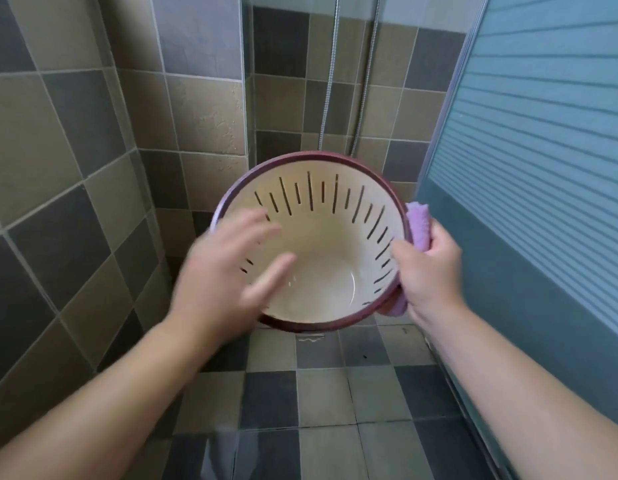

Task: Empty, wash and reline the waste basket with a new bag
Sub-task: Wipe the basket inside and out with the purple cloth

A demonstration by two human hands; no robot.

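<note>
Basket: waste basket (321, 216), no bag, tilted toward camera.
Right hand (429, 268): grasps rim with purple cloth (417, 223).
Left hand (224, 265): blurred, fingers released.

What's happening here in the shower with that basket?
A person is cleaning an empty waste basket held up over the tiled floor. The right hand grips the basket's rim together with a purple cloth. The left hand, fingers straight and blurred by motion, is at the basket's mouth. No bag lines it yet.

Before us, our smooth glossy plastic basket (321, 216), soft fuzzy cloth (418, 223) at three o'clock, matt rough wall tiles (203, 116).
</note>
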